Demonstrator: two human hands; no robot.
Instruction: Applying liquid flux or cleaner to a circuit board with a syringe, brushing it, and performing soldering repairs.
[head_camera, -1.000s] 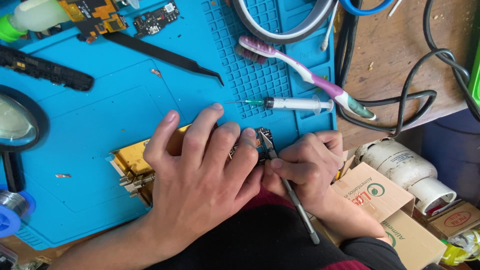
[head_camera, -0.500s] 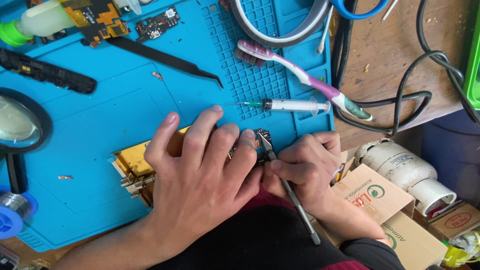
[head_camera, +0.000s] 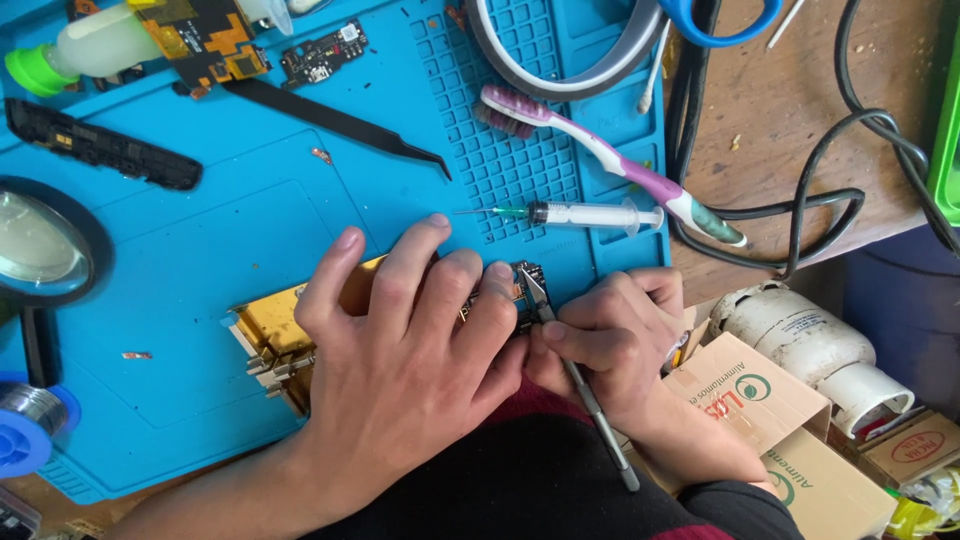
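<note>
Almost nothing has shifted over the last second. My left hand (head_camera: 400, 370) still lies flat, fingers spread, pressing the small circuit board (head_camera: 515, 290) against the gold-coloured holder (head_camera: 270, 330) on the blue mat (head_camera: 200, 250). My right hand (head_camera: 615, 335) keeps pinching the metal tweezers (head_camera: 585, 395), their tips at the board's edge. The steadiness suggests fine, slow work at one spot; the syringe (head_camera: 590, 214) lies untouched.

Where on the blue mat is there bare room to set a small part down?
Bare mat lies between the black tweezers, the magnifier and the left hand. The gridded right side is crowded: toothbrush and syringe, with the right hand holding a metal tool just below.
</note>
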